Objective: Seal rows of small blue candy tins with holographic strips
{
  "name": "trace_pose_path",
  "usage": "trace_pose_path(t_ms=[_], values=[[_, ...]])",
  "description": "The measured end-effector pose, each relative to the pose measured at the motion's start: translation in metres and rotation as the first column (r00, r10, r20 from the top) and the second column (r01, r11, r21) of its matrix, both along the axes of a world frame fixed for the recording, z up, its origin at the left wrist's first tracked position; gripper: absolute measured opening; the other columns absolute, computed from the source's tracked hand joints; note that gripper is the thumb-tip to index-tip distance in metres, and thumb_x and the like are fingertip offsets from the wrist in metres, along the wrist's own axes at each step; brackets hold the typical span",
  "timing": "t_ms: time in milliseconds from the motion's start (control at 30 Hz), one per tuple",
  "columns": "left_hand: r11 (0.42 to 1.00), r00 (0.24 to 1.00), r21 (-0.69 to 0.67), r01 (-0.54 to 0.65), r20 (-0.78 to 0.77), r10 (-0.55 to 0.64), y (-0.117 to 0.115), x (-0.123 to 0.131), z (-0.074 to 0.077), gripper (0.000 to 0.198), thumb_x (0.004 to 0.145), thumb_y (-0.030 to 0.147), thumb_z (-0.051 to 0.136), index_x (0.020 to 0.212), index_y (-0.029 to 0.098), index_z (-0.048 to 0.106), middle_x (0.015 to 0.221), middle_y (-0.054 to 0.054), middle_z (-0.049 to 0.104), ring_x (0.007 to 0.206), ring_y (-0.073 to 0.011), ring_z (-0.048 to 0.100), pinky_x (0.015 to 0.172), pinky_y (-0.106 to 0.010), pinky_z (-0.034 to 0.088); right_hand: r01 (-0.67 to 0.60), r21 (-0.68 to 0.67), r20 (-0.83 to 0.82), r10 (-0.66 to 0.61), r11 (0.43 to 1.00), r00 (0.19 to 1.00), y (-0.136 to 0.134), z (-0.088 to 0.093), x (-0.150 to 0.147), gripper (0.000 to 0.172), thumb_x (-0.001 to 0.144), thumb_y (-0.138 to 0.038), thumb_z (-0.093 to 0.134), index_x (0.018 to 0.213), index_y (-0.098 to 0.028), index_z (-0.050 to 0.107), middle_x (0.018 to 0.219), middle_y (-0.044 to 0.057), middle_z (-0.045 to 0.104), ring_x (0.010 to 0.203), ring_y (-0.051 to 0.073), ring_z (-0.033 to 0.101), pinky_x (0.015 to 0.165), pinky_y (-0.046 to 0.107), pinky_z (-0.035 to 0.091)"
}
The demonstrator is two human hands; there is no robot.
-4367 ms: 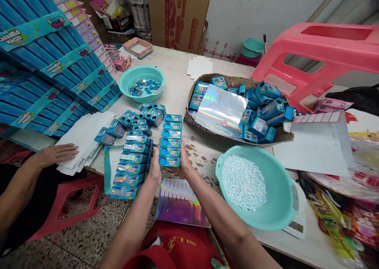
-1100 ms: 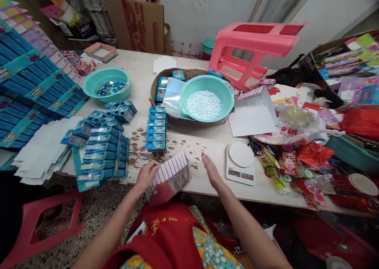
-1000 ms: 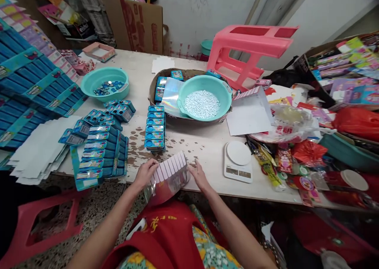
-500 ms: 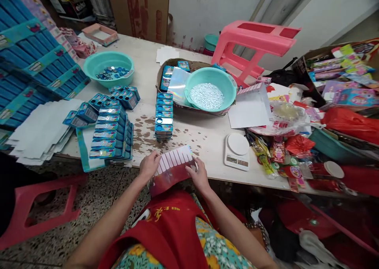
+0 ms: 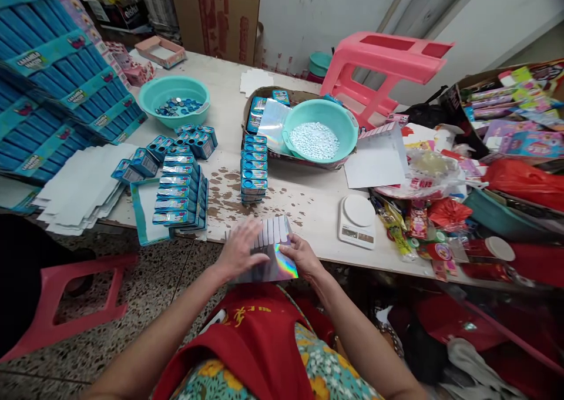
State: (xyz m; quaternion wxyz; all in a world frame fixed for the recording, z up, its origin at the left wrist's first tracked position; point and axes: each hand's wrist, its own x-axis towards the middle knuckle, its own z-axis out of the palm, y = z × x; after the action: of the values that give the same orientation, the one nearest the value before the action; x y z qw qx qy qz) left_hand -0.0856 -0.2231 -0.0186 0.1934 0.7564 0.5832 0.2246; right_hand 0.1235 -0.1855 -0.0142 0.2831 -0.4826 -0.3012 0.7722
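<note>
Shiny sheet looks thin and light, probably a floppy foil card. It should bend easily and likely creases if pinched hard. The face looks slick, so fingers could slide on it. Best hold is probably at the side edges or near corners, thumb on top and fingers under, not mid-sheet where it would buckle. The near part seems to overhang the table edge, so a grip from below looks possible there.

Look: rectangular, silvery, rainbow glare on the near right part. A row of narrow white strips sits side by side across the far end. Cannot tell if it is one sheet or several stacked.

Where: near edge of the table, straight in front of the person, just this side of a row of blue boxes, left of the white scale.

Left hand lies palm down on the left half, fingers wide and straight, pressing not gripping, and it hides much of the sheet. Right hand is curled on the right edge, thumb on top, fingers seemingly tucked under, pinching the sheet.

Nearby: a tray of blue boxes to the left, and beyond the row a teal bowl of white pellets
</note>
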Motion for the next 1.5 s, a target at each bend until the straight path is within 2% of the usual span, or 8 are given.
trace_pose_path(t_ms=[467,567,667,733,900,1100,1267,1500], values=[[0.971,0.936,-0.208,0.118,0.349,-0.039,-0.003,0.039,0.022,0.042,0.076,0.039,0.063,0.115,0.026,0.057,0.114,-0.003,0.062,0.105,-0.0215,0.056,0.091,-0.032,0.043,0.129,0.253,0.147,-0.170,0.959,0.974,-0.021,0.039,0.005,0.045,0.061,-0.037,0.078,0.088,-0.022,0.045,0.069,-0.004,0.066,0.057,0.013,0.059,0.055,0.023,0.044],[0.980,0.893,-0.137,-0.145,0.409,0.190,-0.009,0.026,0.020,0.053,0.072,0.043,0.066,0.120,0.023,0.054,0.131,-0.008,0.051,0.123,-0.0254,0.042,0.106,-0.040,0.030,0.158,0.274,0.093,-0.190,0.949,0.977,-0.022,0.051,0.012,0.043,0.063,-0.036,0.077,0.090,-0.022,0.047,0.067,-0.006,0.064,0.056,0.011,0.057,0.054,0.022,0.042],[0.803,0.608,-0.454,-0.386,0.530,0.591,-0.019,0.011,0.002,0.051,0.076,0.048,0.060,0.117,0.018,0.053,0.125,-0.014,0.054,0.119,-0.0263,0.048,0.101,-0.044,0.036,0.171,0.320,0.086,-0.208,0.932,0.974,-0.022,0.064,0.024,0.039,0.066,-0.033,0.077,0.091,-0.022,0.049,0.058,-0.009,0.055,0.048,0.007,0.048,0.048,0.018,0.036],[0.689,0.357,-0.695,-0.203,0.603,0.714,-0.025,0.007,-0.010,0.048,0.074,0.050,0.061,0.108,0.016,0.055,0.112,-0.013,0.061,0.105,-0.0244,0.058,0.089,-0.039,0.046,0.174,0.337,0.093,-0.216,0.925,0.972,-0.022,0.068,0.032,0.039,0.066,-0.034,0.076,0.093,-0.023,0.050,0.057,-0.009,0.054,0.049,0.008,0.048,0.049,0.019,0.039],[0.734,-0.002,-0.674,-0.077,0.737,0.676,-0.027,0.002,-0.006,0.060,0.059,0.030,0.077,0.109,0.017,0.047,0.089,-0.004,0.068,0.075,-0.0142,0.064,0.070,-0.025,0.051,0.232,0.392,0.217,-0.335,0.890,0.917,-0.026,0.064,0.049,0.049,0.061,-0.037,0.079,0.098,-0.022,0.049,0.068,-0.004,0.062,0.063,0.014,0.059,0.060,0.025,0.047],[0.834,0.234,-0.545,-0.092,0.802,0.550,-0.032,-0.017,0.041,0.088,0.067,0.028,0.071,0.140,0.025,0.022,0.106,-0.006,0.065,0.087,-0.0151,0.064,0.073,-0.025,0.051,0.215,0.481,0.304,-0.392,0.850,0.868,-0.042,0.061,0.055,0.062,0.066,-0.039,0.075,0.119,-0.023,0.046,0.076,-0.001,0.062,0.070,0.016,0.059,0.062,0.026,0.048],[0.790,0.436,-0.610,-0.062,0.695,0.571,-0.033,-0.031,0.044,0.053,0.063,0.032,0.073,0.112,0.013,0.061,0.088,-0.005,0.069,0.075,-0.0147,0.062,0.064,-0.022,0.048,0.092,0.497,0.383,-0.314,0.863,0.869,-0.047,0.066,0.062,0.050,0.064,-0.041,0.076,0.107,-0.019,0.059,0.090,0.004,0.063,0.076,0.016,0.057,0.065,0.027,0.048],[0.824,0.638,-0.521,-0.225,0.561,0.528,-0.041,-0.028,0.047,0.024,0.070,0.037,0.067,0.081,0.015,0.071,0.075,-0.003,0.066,0.071,-0.0165,0.060,0.067,-0.027,0.047,-0.052,0.485,0.568,-0.269,0.873,0.778,-0.047,0.066,0.073,0.040,0.066,-0.046,0.073,0.093,-0.017,0.068,0.068,0.001,0.061,0.060,0.013,0.049,0.057,0.026,0.042]])
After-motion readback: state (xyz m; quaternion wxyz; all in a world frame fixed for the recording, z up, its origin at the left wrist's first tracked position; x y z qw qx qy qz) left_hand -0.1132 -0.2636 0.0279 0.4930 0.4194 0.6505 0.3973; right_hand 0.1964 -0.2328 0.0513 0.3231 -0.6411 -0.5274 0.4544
